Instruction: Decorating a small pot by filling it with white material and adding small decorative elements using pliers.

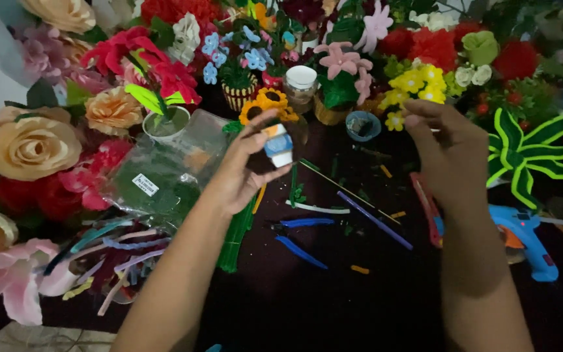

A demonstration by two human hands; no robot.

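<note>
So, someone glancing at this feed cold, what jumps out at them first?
Probably the wall of bright craft flowers along the back and left, such as the big peach rose and the yellow cluster at upper right. Next, the left hand at centre, holding up a small blue and white pot, with the right hand raised beside it. Blue pliers and a blue glue gun lie on the dark table.

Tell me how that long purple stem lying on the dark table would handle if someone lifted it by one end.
The purple stem is long and thin, so it would probably feel very light. It looks like a fuzzy craft stem, so it may sag or bend rather than stay rigid. Lying flat on the dark table, it seems unlikely to roll far.
</note>
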